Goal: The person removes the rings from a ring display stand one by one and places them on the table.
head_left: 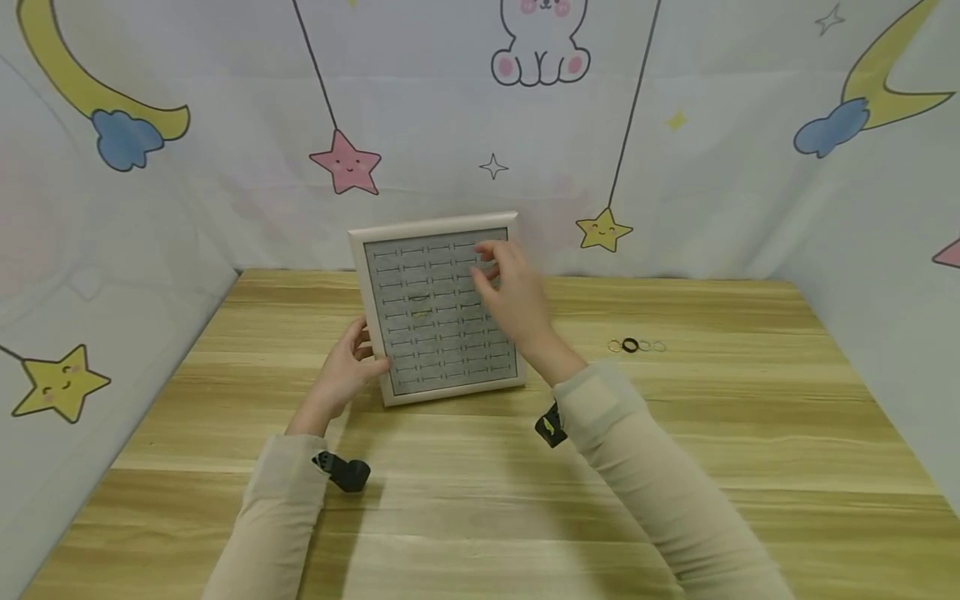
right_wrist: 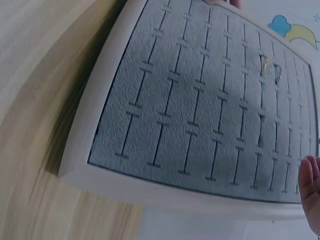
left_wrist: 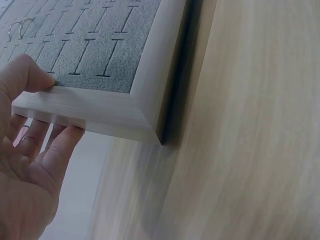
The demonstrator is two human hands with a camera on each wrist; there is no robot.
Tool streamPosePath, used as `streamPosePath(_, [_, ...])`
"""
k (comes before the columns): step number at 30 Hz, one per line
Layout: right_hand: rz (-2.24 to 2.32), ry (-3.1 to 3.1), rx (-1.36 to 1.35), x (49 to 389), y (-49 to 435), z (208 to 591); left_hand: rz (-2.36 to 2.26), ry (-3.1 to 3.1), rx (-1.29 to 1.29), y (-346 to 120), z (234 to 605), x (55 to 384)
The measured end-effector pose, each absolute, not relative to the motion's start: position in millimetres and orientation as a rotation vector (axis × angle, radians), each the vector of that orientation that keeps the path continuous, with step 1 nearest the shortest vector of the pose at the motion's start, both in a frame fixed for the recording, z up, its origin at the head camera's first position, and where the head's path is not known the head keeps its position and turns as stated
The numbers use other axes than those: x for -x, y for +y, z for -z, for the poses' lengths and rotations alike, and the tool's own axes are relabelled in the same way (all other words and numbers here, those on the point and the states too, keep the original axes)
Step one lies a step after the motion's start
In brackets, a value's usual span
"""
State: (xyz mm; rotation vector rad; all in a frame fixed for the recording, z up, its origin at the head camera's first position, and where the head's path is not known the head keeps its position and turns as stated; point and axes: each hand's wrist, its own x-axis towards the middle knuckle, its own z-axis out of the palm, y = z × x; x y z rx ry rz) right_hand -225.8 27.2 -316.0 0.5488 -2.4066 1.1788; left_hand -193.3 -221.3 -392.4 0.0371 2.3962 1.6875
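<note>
A ring display board [head_left: 450, 333] with a pale frame and a grey slotted pad leans back on the table. My left hand [head_left: 347, 371] grips its left edge; in the left wrist view the thumb [left_wrist: 37, 80] lies over the frame's front and the fingers are beneath. Two rings sit in the pad's slots, a gold ring [right_wrist: 264, 64] and a silvery ring [right_wrist: 278, 74]. Over the pad's upper right is my right hand [head_left: 516, 292], thumb and forefinger apart, with nothing visible between them. Whether its fingertips touch the pad I cannot tell.
Right of the board, several rings lie in a row on the wooden table [head_left: 735, 433], among them a black ring [head_left: 630, 345] and a thin gold ring [head_left: 614, 346]. A white cloth backdrop [head_left: 435, 108] with stars and moons stands behind and at both sides.
</note>
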Motion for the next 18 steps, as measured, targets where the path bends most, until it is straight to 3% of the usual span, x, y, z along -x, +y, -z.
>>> streamPosePath(18, [-0.771,-2.712,-0.878,212,-13,324,-1.702,2.394,-0.078,-223,393,194])
